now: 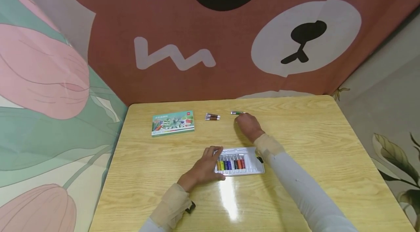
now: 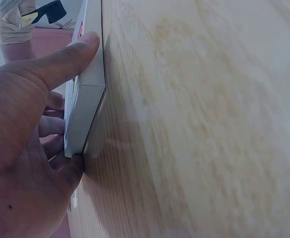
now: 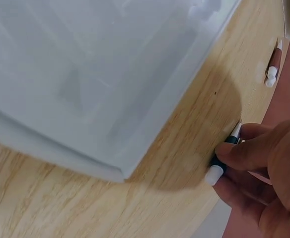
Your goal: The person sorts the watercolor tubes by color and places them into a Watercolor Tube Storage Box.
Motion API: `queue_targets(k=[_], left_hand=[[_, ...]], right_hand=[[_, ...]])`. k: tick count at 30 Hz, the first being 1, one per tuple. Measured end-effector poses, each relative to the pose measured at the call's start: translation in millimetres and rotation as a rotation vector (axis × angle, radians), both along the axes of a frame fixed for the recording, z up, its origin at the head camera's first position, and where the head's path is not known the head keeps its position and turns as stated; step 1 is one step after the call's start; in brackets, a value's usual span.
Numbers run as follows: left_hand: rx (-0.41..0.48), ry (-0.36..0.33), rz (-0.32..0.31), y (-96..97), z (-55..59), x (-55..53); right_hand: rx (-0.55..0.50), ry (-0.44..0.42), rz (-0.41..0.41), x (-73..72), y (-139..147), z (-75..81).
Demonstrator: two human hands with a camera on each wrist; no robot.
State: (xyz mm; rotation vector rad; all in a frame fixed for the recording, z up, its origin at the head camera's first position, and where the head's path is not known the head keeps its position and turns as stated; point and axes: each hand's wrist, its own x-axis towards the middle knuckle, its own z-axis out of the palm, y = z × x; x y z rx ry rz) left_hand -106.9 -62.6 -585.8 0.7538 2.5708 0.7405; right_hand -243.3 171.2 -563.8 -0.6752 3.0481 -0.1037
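Note:
A white plastic tray [image 1: 254,166] lies on the table with a row of coloured paint tubes [image 1: 232,162] in its left part; its right slots hold no tubes. My left hand [image 1: 207,165] grips the tray's left end, thumb along the near side and fingers over the far side. In the left wrist view, the thumb presses the tray's white side wall [image 2: 85,111]. Beyond the tray, my right hand [image 1: 250,126] pinches a dark green paint tube [image 3: 218,162] between thumb and fingers. Its white cap sticks out towards the tray in the right wrist view.
Two brown paint tubes [image 1: 212,116] lie side by side to the left of my right hand. Farther left is a flat printed paint box [image 1: 173,123]. A patterned cloth wall [image 1: 229,78] rises behind the wooden table [image 1: 147,173].

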Motion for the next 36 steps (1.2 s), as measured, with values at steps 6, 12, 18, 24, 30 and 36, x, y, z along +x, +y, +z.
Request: queue_targets(k=[6,12,18,24,30,36], left_hand=[[0.001,-0.004,0.001,0.9,-0.3,0.0],[0.006,-0.006,0.004,0.3,-1.3,-0.6],[0.005,-0.006,0.005,0.2,-1.2,-0.2],[0.004,-0.006,0.009,-0.3,0.3,1.2],[0.008,0.0,0.011,-0.7,1.8,0.4],[0.008,-0.009,0.013,0.7,2.4,0.7]], right_hand=[[-0.011,0.003,0.0,2.4,0,0.3],[-0.075,-0.023,-0.043,7.2,0,3.9],[-0.263,-0.08,-0.14,25.7,-1,16.1],[-0.41,-0.164,-0.231,54.6,-4,31.1],[-0.5,-0.27,-0.318,84.2,-6,42.1],[-0.529,-0.31,-0.351,115.1,-2,39.3]])
